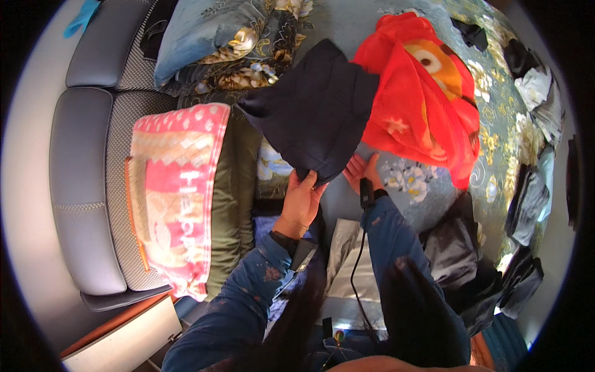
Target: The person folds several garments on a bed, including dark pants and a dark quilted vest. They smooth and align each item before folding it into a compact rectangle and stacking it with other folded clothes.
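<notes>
A dark navy or black cloth piece (320, 111), roughly diamond-shaped with pointed corners and faint seams, is spread out before me; its exact kind cannot be told. My left hand (300, 202) pinches its near corner, thumb on top and fingers beneath. Beside the lower right edge is my right hand (362, 173), thumb apart and fingertips near the cloth, not closed on it. To the right of the cloth, and touching it, a bright red plush blanket (413, 107) with an orange cartoon face lies bunched on the flowered bedspread (404, 183).
A sofa (83, 186) along the left holds a pink towel (179, 200) and a brush (137, 200). A flowered pillow (209, 42) is at the far left. Dark folded clothes (451, 246) sit at right, grey cloth (355, 265) between my forearms. A black cable (355, 274) hangs from my right wrist.
</notes>
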`<state>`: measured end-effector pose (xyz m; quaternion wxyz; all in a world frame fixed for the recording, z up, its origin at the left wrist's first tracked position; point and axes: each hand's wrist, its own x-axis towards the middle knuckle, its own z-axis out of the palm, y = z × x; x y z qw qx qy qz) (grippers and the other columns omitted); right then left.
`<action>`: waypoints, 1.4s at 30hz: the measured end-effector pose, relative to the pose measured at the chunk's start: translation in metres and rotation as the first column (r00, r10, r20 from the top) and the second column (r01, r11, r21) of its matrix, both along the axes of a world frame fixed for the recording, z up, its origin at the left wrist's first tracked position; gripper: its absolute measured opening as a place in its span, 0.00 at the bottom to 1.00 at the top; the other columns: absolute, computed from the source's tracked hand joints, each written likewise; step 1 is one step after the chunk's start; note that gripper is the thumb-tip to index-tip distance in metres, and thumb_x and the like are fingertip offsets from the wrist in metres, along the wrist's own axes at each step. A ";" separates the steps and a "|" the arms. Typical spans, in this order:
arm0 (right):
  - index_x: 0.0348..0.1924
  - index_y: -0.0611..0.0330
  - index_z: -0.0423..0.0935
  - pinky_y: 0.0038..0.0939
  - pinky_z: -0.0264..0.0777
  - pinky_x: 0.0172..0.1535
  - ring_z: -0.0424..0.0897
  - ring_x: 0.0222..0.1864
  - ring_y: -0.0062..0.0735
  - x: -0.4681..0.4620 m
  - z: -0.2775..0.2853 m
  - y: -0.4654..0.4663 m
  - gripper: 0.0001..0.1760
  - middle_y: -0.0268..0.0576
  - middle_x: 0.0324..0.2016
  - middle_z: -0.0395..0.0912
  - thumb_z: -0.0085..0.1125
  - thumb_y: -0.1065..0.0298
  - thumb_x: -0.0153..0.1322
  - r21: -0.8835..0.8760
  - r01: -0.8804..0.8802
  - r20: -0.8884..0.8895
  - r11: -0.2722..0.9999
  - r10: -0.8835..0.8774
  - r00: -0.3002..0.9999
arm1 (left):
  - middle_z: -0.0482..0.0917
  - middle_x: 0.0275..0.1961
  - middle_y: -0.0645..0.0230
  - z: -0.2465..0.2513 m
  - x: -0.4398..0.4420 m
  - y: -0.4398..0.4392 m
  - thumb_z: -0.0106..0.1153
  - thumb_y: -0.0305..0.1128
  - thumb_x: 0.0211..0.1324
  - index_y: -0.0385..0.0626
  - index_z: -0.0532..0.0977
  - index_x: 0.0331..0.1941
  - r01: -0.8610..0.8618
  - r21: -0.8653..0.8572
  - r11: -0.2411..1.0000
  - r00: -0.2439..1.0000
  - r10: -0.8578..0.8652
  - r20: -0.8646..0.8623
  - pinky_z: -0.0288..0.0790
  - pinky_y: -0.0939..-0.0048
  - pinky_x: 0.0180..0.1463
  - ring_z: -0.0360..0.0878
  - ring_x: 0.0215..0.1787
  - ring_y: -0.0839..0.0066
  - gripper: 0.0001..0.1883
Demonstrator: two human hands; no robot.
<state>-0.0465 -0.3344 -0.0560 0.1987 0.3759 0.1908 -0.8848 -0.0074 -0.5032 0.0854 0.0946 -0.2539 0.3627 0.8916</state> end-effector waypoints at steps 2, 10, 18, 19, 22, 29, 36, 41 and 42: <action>0.70 0.62 0.52 0.51 0.61 0.65 0.65 0.66 0.44 0.013 0.021 0.006 0.61 0.49 0.67 0.60 0.33 0.16 0.62 0.040 -0.110 -0.156 0.993 0.115 0.981 | 0.76 0.56 0.72 0.010 0.042 0.000 0.50 0.24 0.67 0.53 0.67 0.57 0.073 -0.073 0.995 0.997 -0.072 0.017 0.73 0.64 0.55 0.76 0.54 0.73 0.17; 0.72 0.52 0.53 0.49 0.55 0.69 0.63 0.67 0.45 0.139 0.151 0.038 0.64 0.44 0.68 0.60 0.37 0.13 0.56 0.004 -0.218 -0.310 0.976 0.209 0.927 | 0.75 0.58 0.71 0.031 0.167 0.011 0.56 0.27 0.64 0.44 0.67 0.60 0.449 -0.312 0.837 0.861 -0.499 -0.098 0.67 0.73 0.61 0.72 0.58 0.78 0.20; 0.70 0.54 0.56 0.50 0.55 0.69 0.64 0.66 0.46 0.252 0.238 0.099 0.42 0.42 0.67 0.62 0.56 0.42 0.70 0.023 -0.075 -0.344 0.997 0.079 0.936 | 0.68 0.67 0.55 0.081 0.254 -0.004 0.60 0.31 0.61 0.39 0.65 0.64 0.171 -0.969 0.176 0.466 -0.881 -0.078 0.57 0.66 0.71 0.63 0.71 0.63 0.28; 0.69 0.54 0.58 0.51 0.57 0.68 0.66 0.65 0.46 0.259 0.248 0.104 0.37 0.42 0.66 0.63 0.58 0.49 0.72 0.063 -0.068 -0.275 0.996 0.082 0.958 | 0.68 0.67 0.55 0.085 0.259 -0.005 0.60 0.31 0.60 0.39 0.66 0.63 -0.006 -0.999 0.046 0.413 -0.910 -0.045 0.57 0.66 0.71 0.63 0.71 0.62 0.28; 0.66 0.56 0.61 0.50 0.62 0.65 0.70 0.62 0.45 0.290 0.288 0.116 0.31 0.42 0.63 0.67 0.56 0.69 0.71 0.004 -0.015 -0.465 1.000 0.015 0.885 | 0.70 0.65 0.53 0.104 0.277 -0.008 0.60 0.33 0.60 0.39 0.67 0.62 -0.030 -0.995 0.098 0.398 -0.912 -0.102 0.64 0.65 0.66 0.68 0.66 0.58 0.27; 0.62 0.61 0.67 0.44 0.70 0.60 0.76 0.55 0.43 0.326 0.389 0.141 0.29 0.46 0.55 0.75 0.60 0.76 0.67 0.262 -0.043 -0.436 0.964 0.158 0.886 | 0.70 0.64 0.63 0.187 0.313 -0.013 0.55 0.31 0.65 0.41 0.65 0.62 0.436 -0.660 0.612 0.801 -0.598 -0.026 0.70 0.69 0.55 0.72 0.59 0.71 0.23; 0.60 0.62 0.69 0.38 0.74 0.55 0.78 0.51 0.35 0.351 0.453 0.158 0.28 0.43 0.51 0.77 0.63 0.76 0.66 0.493 -0.222 -0.512 0.841 0.487 0.708 | 0.71 0.62 0.62 0.286 0.292 0.027 0.53 0.39 0.67 0.35 0.60 0.66 0.268 -0.681 0.681 0.799 -0.552 -0.238 0.63 0.70 0.64 0.70 0.61 0.74 0.29; 0.60 0.61 0.67 0.38 0.76 0.52 0.79 0.49 0.32 0.346 0.489 0.160 0.26 0.42 0.51 0.77 0.61 0.74 0.70 0.481 -0.115 -0.537 0.869 0.395 0.745 | 0.78 0.54 0.63 0.350 0.301 0.053 0.60 0.35 0.61 0.36 0.69 0.59 0.459 -0.477 0.750 0.768 -0.605 -0.211 0.69 0.70 0.60 0.77 0.54 0.72 0.25; 0.60 0.60 0.67 0.38 0.77 0.52 0.79 0.49 0.32 0.343 0.494 0.162 0.25 0.42 0.50 0.77 0.60 0.73 0.70 0.427 -0.080 -0.570 0.901 0.336 0.750 | 0.79 0.54 0.62 0.361 0.305 0.049 0.59 0.35 0.62 0.36 0.70 0.58 0.406 -0.444 0.798 0.811 -0.539 -0.227 0.70 0.68 0.60 0.78 0.53 0.71 0.23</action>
